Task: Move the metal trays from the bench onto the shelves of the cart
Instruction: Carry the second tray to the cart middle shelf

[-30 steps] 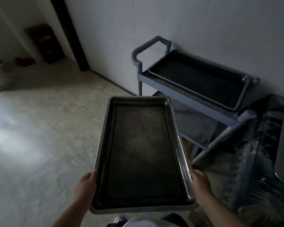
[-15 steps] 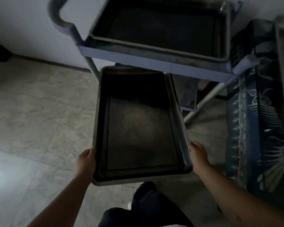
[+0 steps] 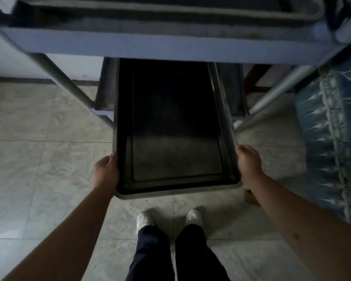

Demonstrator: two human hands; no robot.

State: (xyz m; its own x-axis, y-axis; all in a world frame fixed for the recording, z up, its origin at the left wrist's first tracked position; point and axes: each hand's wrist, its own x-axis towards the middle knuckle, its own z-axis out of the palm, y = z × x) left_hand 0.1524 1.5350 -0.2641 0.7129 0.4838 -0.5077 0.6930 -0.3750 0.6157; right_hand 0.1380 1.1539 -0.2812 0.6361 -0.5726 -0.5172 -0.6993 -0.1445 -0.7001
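Observation:
I hold a dark rectangular metal tray (image 3: pixel 176 157) lengthwise in front of me. My left hand (image 3: pixel 105 171) grips its left rim near the close end and my right hand (image 3: pixel 248 165) grips its right rim. The tray's far half reaches under the top shelf (image 3: pixel 160 45) of the grey-blue cart and over the lower shelf (image 3: pixel 104 98); whether it rests on that shelf I cannot tell. Another metal tray (image 3: pixel 211 9) lies on the cart's top shelf, only its near rim showing.
The cart's metal legs (image 3: pixel 63 78) slant down on both sides of the tray. A blue patterned cloth (image 3: pixel 332 138) hangs over the bench at the right. My feet in white shoes (image 3: pixel 144 220) stand on the pale tiled floor just behind the tray.
The view has dropped and closed in on the cart. The tray has moved forward and lower, its far end passing beneath the top shelf. Both hands keep their grip.

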